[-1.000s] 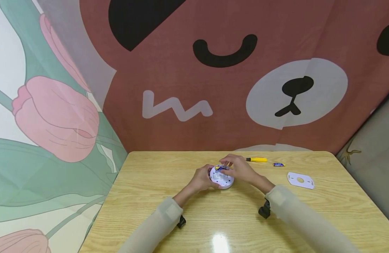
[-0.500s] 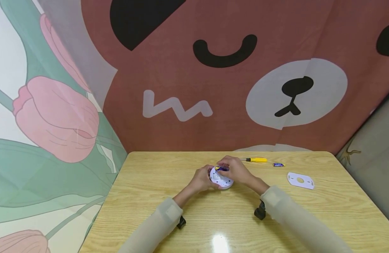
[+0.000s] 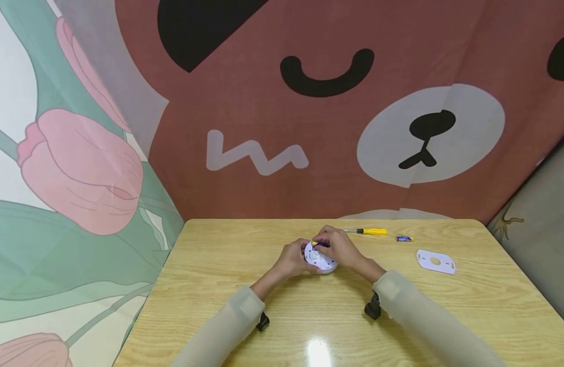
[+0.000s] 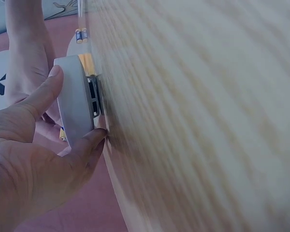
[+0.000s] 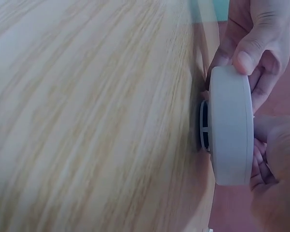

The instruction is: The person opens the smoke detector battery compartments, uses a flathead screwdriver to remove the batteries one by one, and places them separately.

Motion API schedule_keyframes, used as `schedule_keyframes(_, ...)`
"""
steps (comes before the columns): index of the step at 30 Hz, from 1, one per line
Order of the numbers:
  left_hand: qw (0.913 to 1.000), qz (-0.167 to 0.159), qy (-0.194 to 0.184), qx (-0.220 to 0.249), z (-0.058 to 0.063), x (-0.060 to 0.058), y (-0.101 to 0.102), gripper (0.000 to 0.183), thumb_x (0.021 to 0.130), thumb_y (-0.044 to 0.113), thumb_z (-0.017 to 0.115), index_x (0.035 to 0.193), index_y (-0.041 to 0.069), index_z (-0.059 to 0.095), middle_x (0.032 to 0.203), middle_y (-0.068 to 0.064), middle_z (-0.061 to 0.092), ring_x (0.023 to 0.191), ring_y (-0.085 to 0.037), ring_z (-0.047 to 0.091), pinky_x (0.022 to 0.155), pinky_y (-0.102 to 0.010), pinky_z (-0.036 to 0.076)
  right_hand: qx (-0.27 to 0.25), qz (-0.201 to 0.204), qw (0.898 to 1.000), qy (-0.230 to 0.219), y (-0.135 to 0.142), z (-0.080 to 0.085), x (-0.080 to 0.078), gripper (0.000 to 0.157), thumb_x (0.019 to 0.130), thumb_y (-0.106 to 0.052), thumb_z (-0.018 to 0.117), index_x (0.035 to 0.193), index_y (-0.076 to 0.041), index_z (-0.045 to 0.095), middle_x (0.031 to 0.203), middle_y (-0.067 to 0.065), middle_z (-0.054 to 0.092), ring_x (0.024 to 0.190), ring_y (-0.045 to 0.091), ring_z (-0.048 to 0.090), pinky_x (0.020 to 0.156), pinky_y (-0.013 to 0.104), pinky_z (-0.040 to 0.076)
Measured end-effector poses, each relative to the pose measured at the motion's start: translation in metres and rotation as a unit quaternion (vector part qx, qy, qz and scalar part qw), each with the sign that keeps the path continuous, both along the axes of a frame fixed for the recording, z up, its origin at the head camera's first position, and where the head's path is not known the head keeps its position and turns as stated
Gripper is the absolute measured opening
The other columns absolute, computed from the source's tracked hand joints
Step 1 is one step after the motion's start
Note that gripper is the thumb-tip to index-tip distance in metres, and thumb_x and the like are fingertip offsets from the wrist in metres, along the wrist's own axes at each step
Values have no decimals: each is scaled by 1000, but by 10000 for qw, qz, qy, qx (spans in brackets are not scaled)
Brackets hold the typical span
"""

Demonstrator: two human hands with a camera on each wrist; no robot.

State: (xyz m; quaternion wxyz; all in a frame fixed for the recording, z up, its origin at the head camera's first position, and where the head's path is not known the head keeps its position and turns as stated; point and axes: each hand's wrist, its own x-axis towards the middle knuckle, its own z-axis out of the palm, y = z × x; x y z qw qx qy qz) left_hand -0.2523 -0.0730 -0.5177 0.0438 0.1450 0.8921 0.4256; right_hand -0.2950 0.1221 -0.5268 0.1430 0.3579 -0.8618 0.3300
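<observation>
A round white smoke detector (image 3: 322, 263) is held a little off or just at the tabletop; I cannot tell which. Its flat back faces up, and its vented side (image 5: 204, 125) faces the table in the right wrist view. My left hand (image 3: 292, 260) grips it by the left rim, thumb and fingers on its edge. Over the back, my right hand (image 3: 345, 250) pinches a blue battery with a yellow end (image 3: 314, 243). In the left wrist view the battery's tip (image 4: 63, 135) shows beside the detector. Fingers hide most of the battery and the spot beneath it.
A yellow-handled screwdriver (image 3: 375, 231) lies behind my right hand. Right of it lies a second blue battery (image 3: 404, 238). Farther right is a white mounting plate (image 3: 425, 261) with a central hole. The wooden table (image 3: 218, 265) meets a printed cloth backdrop behind.
My right hand and wrist have shifted slightly left, bringing the battery lower against the detector's back. More of the screwdriver's shaft shows. The left hand holds the detector in nearly the same place.
</observation>
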Motion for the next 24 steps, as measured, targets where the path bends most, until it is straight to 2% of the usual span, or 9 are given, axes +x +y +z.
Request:
schedule_keyframes(8, 9999, 43, -120, 37, 3, 1, 0, 78, 68, 17, 103, 134, -2, 64, 127, -15, 72, 117, -28, 67, 100, -44, 56, -113, 106, 9998, 107, -1, 0, -1, 16, 84, 0, 87, 100, -3, 84, 94, 5, 76, 89, 21, 72, 80, 42, 63)
schedule_keyframes(18, 9999, 68, -153, -13, 2, 0, 0, 79, 68, 18, 103, 134, -1, 64, 126, -13, 72, 114, -24, 67, 98, -38, 57, -183, 189, 9997, 23, 0, -2, -2, 19, 81, 0, 87, 99, -7, 85, 94, 2, 75, 89, 19, 72, 80, 41, 63)
schedule_keyframes(24, 9996, 102, -250, 83, 2, 1, 0, 78, 68, 17, 103, 135, 0, 65, 126, -12, 72, 115, -24, 67, 99, -40, 56, -201, 212, 9996, -61, 1, -2, -2, 22, 79, -2, 89, 99, -7, 85, 94, -1, 75, 88, 16, 71, 79, 39, 62)
